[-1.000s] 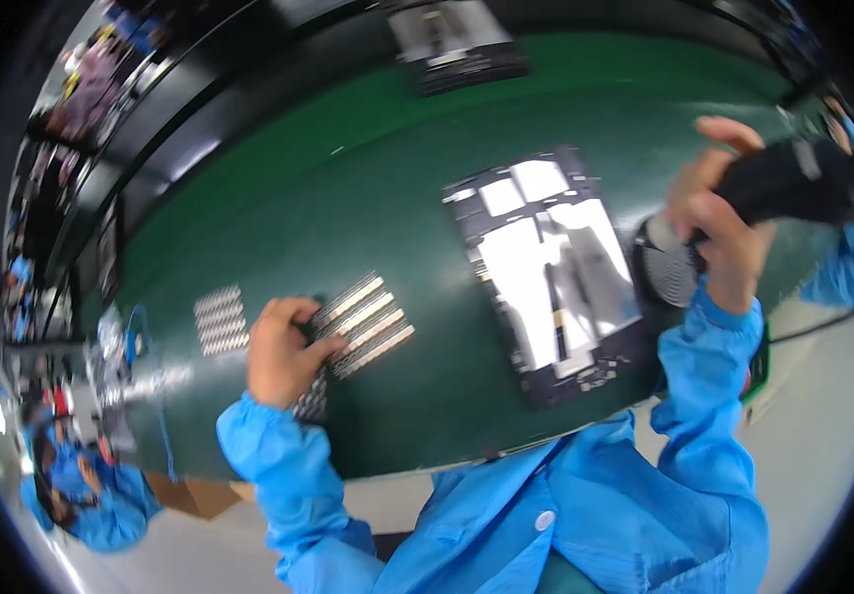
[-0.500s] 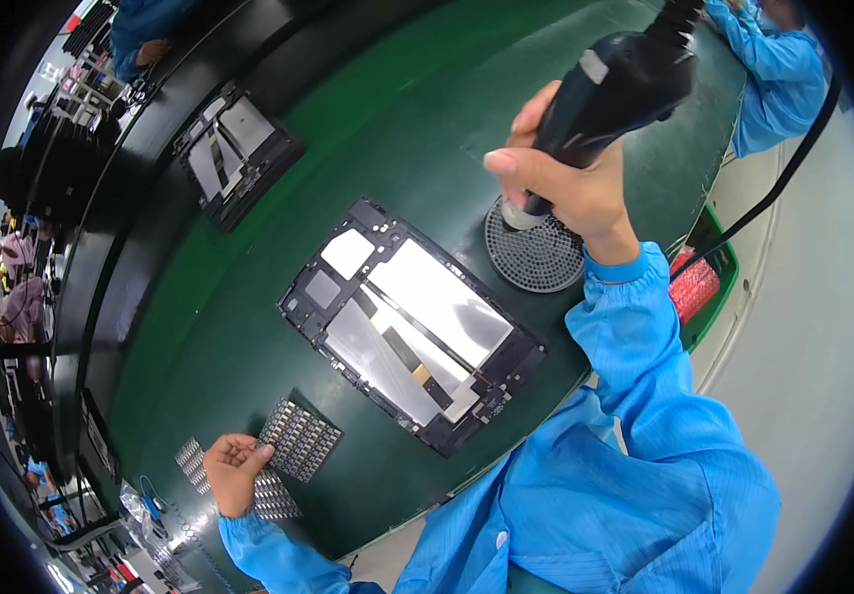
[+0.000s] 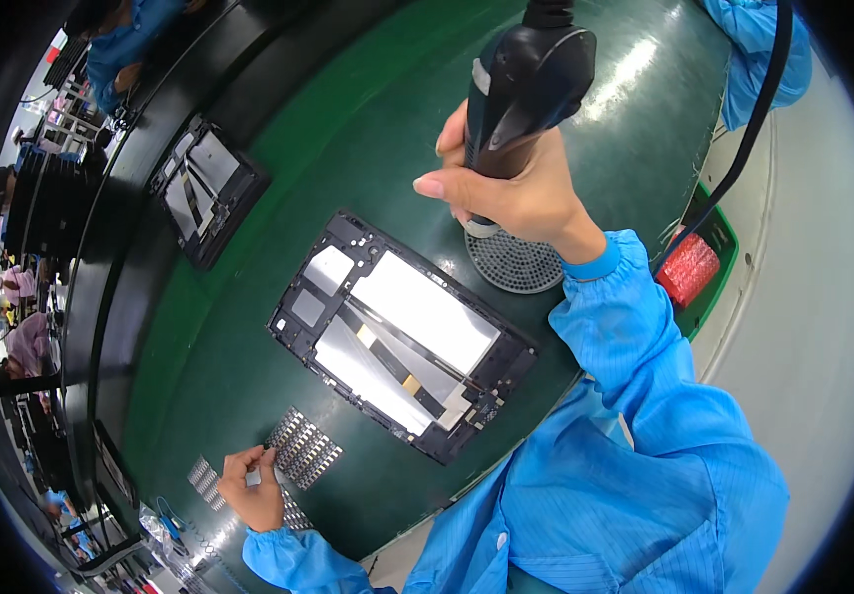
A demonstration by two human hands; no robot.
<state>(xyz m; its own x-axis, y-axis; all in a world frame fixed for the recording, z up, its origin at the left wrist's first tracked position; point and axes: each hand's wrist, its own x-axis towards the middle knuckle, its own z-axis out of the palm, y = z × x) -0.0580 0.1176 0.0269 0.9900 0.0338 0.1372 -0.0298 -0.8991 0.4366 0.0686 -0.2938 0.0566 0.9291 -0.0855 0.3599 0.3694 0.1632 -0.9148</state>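
Two hands are at work. We find the right hand (image 3: pixel 526 205) with its fingers wrapped round a black handheld tool (image 3: pixel 536 84), its lower end at the far edge of the round perforated disc (image 3: pixel 516 269). Against half a second ago, the tool is shifted left, toward the opened flat device (image 3: pixel 356 279) on the worktop (image 3: pixel 635 188). We note the left hand's (image 3: pixel 257 493) fingers, narrow, beside the parts sheet (image 3: pixel 308 450); whether they grip it, we cannot tell.
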